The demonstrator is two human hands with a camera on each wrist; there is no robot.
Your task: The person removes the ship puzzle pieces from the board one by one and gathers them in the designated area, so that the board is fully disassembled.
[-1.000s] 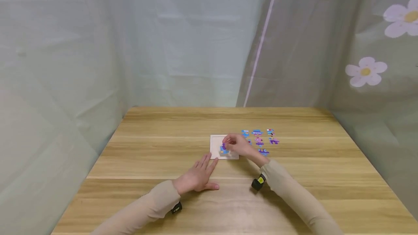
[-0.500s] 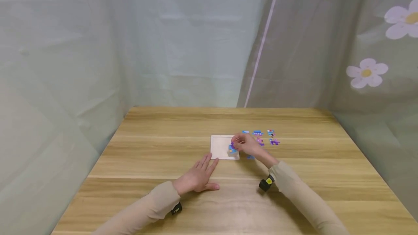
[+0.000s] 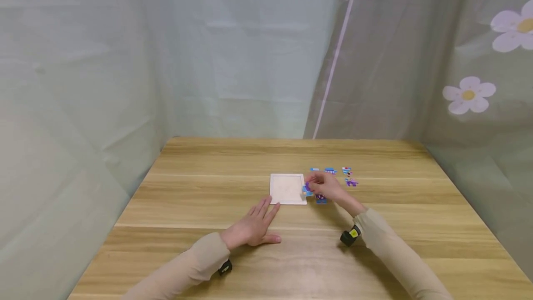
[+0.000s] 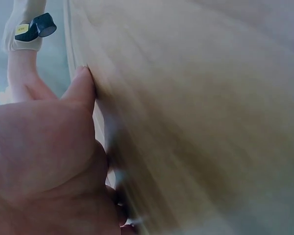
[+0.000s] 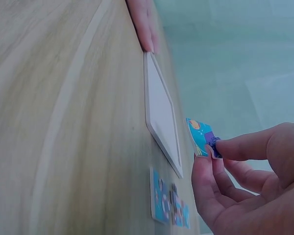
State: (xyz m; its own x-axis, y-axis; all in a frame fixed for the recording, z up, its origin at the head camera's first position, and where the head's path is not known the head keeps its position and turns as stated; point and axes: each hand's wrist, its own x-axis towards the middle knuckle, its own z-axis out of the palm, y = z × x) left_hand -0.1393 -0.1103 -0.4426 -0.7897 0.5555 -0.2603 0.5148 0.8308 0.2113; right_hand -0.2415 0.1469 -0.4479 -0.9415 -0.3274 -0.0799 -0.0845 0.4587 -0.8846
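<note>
In the head view, my right hand (image 3: 330, 187) pinches a blue and purple jigsaw puzzle piece (image 3: 307, 191) between thumb and fingers, just over the right edge of a square white puzzle tray (image 3: 288, 189). The right wrist view shows this piece (image 5: 200, 134) raised off the table, with an orange spot near one corner. My left hand (image 3: 253, 225) lies flat on the table, its straight fingertips at the tray's lower left corner. The left wrist view shows mostly the left palm (image 4: 44, 152) and thumb against the wood.
More puzzle pieces lie right of the tray: one (image 3: 320, 200) below my right hand, others behind it, such as a blue one (image 3: 331, 170) and a purple one (image 3: 351, 182). Some are partly hidden by that hand. Curtains hang behind the wooden table (image 3: 200, 161).
My right hand has carried the puzzle piece rightward, from above the tray's middle to its right edge. The left hand has stayed in place at the tray's corner.
</note>
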